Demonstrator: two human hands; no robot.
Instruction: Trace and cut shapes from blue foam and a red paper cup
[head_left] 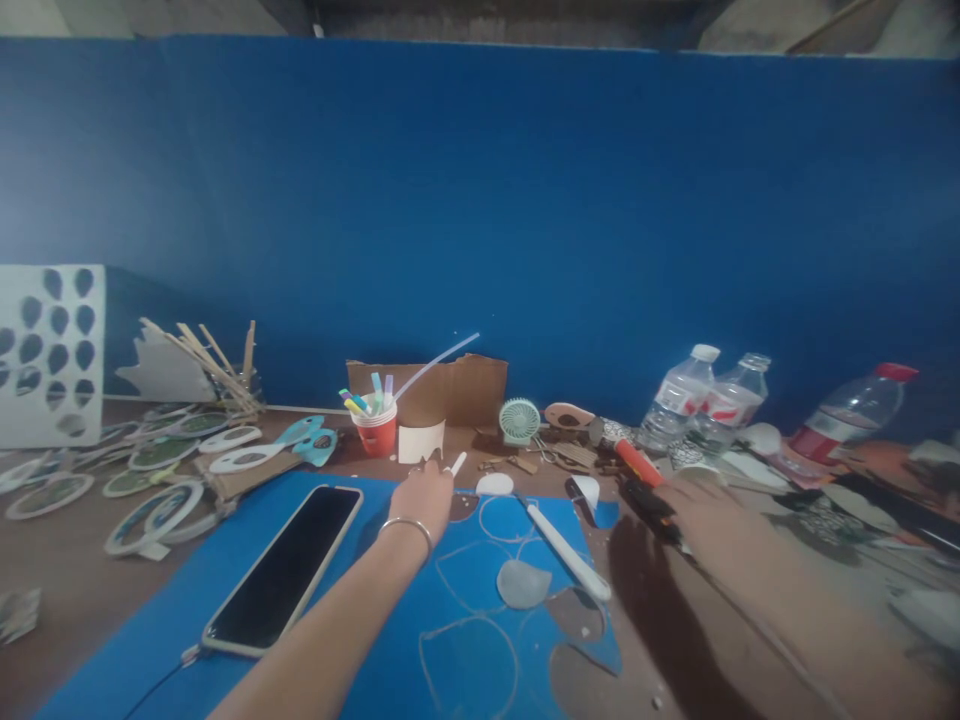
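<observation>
1. The tabletop (82,580) stretches under and beyond both hands. The left hand (421,492) reaches straight ahead over it; the right hand (697,515) is well apart, off to the right.
2. The blue sheet (397,625) lies beneath the left forearm and spreads into the space between the hands, ending short of the right one.
3. The phone (285,575) rests on that sheet, left of the left hand and nearer the body.
4. The orange-and-black tool (639,464) sits at the right hand's fingers, far from the left. Its long axis slants: the orange part points forward and leftward from the fingers, the black part runs back beside them. The right hand is blurred over it, so I cannot tell whether the fingers are closed round it or only resting there.
5. The white-handled tool (568,550) lies between the hands, its long axis running from far left to near right.
6. The white card (412,445) stands directly ahead of the left hand, just past the fingertips. The left hand is palm down with its fingers bent; contact with the card is unclear.
7. The white stick (457,464) juts forward and rightward beside the left fingertips. Whether they pinch it, I cannot tell.
</observation>
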